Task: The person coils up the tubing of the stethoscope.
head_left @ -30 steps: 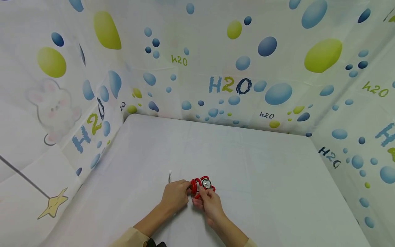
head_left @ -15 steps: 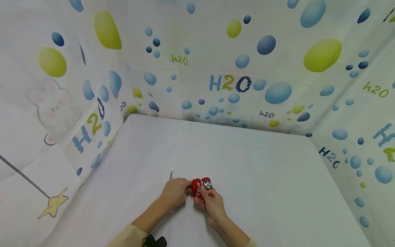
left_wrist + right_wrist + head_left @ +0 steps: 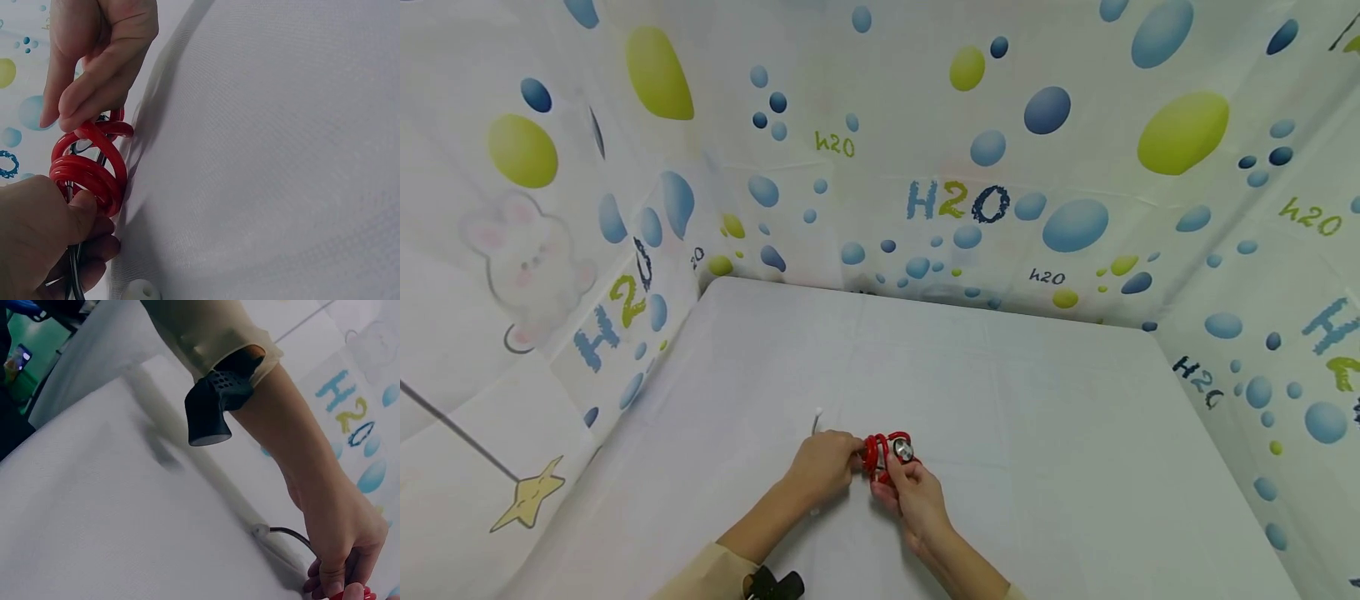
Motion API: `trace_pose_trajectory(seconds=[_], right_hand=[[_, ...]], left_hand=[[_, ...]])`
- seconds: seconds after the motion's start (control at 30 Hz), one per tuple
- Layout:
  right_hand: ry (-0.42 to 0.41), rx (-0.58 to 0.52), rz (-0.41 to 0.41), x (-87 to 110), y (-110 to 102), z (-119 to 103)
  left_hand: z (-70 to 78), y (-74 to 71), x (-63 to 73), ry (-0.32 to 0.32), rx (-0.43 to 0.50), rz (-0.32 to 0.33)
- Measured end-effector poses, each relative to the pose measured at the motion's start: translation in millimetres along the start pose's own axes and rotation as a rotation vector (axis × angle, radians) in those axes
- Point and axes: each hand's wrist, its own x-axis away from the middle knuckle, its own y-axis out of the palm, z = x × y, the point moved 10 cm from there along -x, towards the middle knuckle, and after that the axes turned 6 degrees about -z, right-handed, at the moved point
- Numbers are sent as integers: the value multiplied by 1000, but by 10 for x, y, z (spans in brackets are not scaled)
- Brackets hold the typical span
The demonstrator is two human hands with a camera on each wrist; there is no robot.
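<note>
Both hands [image 3: 872, 479] gripping red coiled stethoscope [image 3: 883, 454], near table's [image 3: 1037, 417] front edge

Left hand [image 3: 823, 467] and right hand [image 3: 912, 492] close together, fingers curled, forearms converging.

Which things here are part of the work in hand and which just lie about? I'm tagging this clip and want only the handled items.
In hand:
- red coiled tubing, gripped by the left hand
- round metal disc on it, at the right hand
- white-tipped metal tube, beside the left hand

Lying about:
- white table
- bubble-print curtain
</note>
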Motion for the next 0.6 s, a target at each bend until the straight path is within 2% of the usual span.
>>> trace_pose_trajectory(seconds=[0.2,0.43,0.6], right_hand=[[2,8,1,27,-36,34],[-17,87,46,43,-130,64],[-43,95,74,38,-172,62]], left_hand=[[3,-15,-5,-9,10,-7],[3,5,-11,-28,25,-36],[5,26,-19,-41,29,-55]])
